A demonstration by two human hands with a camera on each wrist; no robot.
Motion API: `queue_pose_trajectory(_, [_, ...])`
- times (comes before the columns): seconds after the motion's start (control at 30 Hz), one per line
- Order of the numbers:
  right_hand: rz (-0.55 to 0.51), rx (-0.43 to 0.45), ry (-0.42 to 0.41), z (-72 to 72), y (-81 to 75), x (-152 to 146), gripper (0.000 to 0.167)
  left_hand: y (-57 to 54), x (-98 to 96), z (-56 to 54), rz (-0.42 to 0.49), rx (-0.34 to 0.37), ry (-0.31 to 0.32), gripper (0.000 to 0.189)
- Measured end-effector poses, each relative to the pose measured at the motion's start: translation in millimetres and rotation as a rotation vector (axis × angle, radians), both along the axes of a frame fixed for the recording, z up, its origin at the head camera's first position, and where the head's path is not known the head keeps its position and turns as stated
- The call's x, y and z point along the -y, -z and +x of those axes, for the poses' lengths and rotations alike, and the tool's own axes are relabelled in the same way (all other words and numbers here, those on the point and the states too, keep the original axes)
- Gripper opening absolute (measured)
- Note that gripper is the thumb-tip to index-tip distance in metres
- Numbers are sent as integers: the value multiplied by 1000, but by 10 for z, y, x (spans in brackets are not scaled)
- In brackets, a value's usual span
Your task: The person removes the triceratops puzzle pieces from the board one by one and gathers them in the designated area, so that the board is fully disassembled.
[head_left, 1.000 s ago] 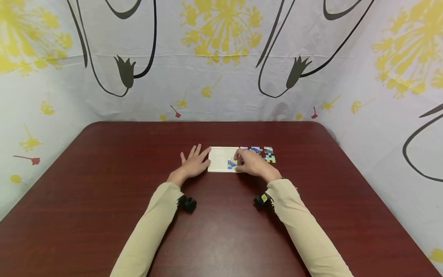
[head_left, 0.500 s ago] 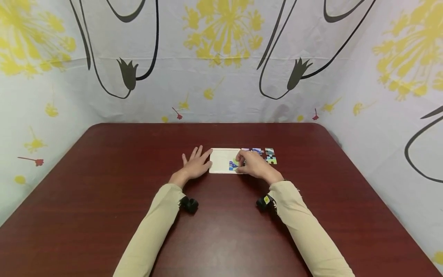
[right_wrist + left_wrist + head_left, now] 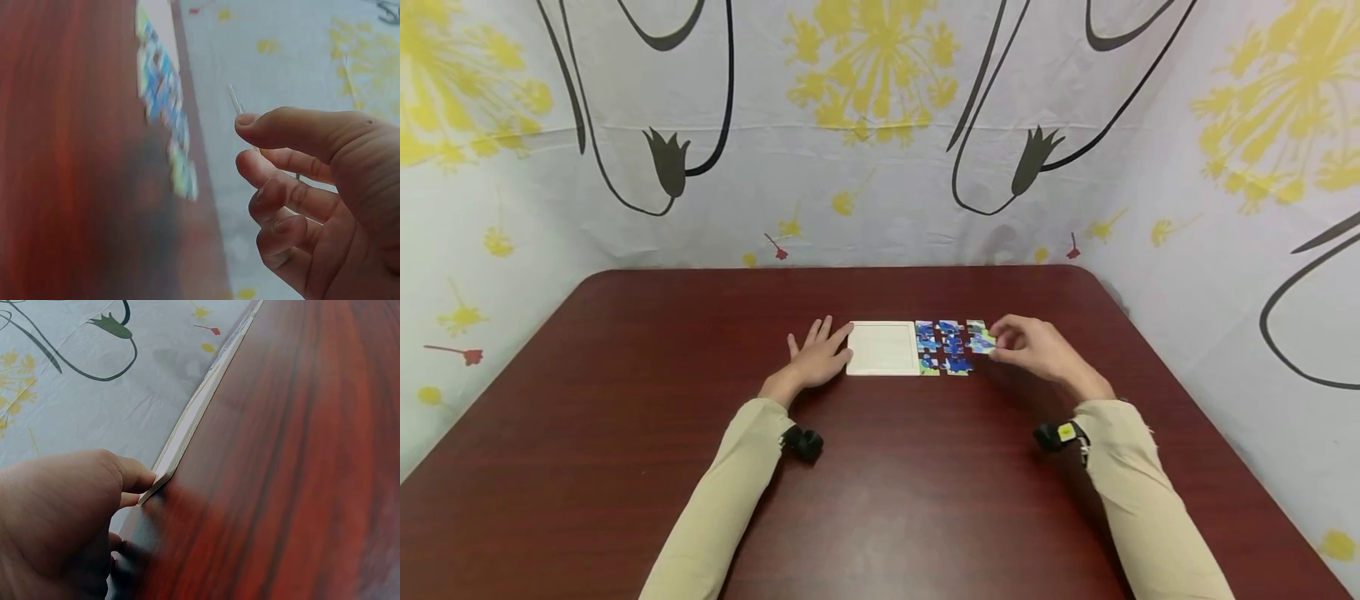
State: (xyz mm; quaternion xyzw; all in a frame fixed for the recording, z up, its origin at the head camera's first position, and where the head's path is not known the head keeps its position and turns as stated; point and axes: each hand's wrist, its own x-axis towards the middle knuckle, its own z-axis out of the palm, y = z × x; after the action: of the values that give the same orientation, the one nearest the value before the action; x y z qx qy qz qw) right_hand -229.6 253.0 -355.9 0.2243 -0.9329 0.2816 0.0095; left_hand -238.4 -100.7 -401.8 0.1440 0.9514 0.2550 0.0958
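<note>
In the head view, my left hand [image 3: 817,362] rests at the left edge of a pale, shallow puzzle tray [image 3: 882,348], fingers spread. Its thumb touches the near left corner of the tray [image 3: 178,434] in the left wrist view. My right hand [image 3: 1036,348] is right of the tray, beside the rightmost jigsaw pieces. Between thumb and index finger it pinches a thin jigsaw piece [image 3: 234,99], seen edge-on in the right wrist view. Several blue and green jigsaw pieces [image 3: 953,342] lie against the tray's right side.
The dark red wooden table [image 3: 880,483] reaches toward me and to both sides. Behind it hangs a pale cloth [image 3: 895,192] with a flower print. A black wrist camera [image 3: 1051,437] sits under the right forearm.
My right hand has moved right from the tray to beyond the loose pieces. The blue-green piece that was in the tray's near right corner has left it. The left hand stays put.
</note>
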Motion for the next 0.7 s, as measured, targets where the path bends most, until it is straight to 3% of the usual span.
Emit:
queue_pose_trajectory(0.13, [25, 51, 6, 35, 92, -155, 24, 0, 28, 14, -1, 9, 0, 55])
queue_pose_trajectory(0.4, [61, 123, -87, -209, 159, 140, 24, -39, 257, 99, 10, 3, -85, 55])
queue_pose_trajectory(0.57, [36, 154, -81, -171, 252, 118, 28, -2, 235, 57, 62, 19, -93, 55])
queue_pose_trajectory(0.7, [-18, 122, -40, -45, 319, -61, 27, 60, 127, -2, 145, 19, -118, 54])
